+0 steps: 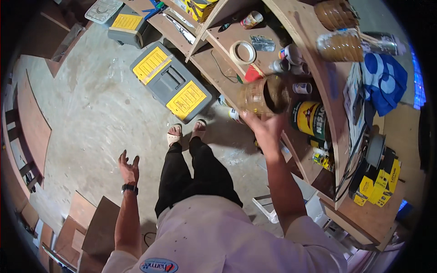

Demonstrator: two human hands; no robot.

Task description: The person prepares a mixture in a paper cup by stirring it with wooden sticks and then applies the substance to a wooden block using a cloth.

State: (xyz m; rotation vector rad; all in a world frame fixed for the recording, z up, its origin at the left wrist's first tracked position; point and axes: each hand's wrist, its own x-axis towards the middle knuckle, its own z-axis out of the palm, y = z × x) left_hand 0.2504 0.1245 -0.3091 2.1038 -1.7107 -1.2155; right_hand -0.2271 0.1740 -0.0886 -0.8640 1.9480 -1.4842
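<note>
My right hand (pixel 266 128) is closed around the lower side of a brown-stained, see-through plastic jar (pixel 256 96). The jar is tilted, and its dark round mouth faces right. It is in front of an open wooden shelf (pixel 214 68) holding a roll of masking tape (pixel 242 52), a red piece (pixel 253 73) and a small white can (pixel 302 88). A large dark paint can (pixel 310 119) with a yellow label lies just right of my hand. Over the floor on the left, my left hand (pixel 129 170) is held out with its fingers apart and nothing in it.
A grey toolbox (pixel 170 82) with yellow lids stands on the concrete floor ahead of my feet, a second one (pixel 126 27) beyond it. Wooden boards (pixel 98 227) lean at lower left. More brown jars (pixel 339 45), a blue cloth (pixel 384 82) and yellow boxes (pixel 380 179) sit on the right.
</note>
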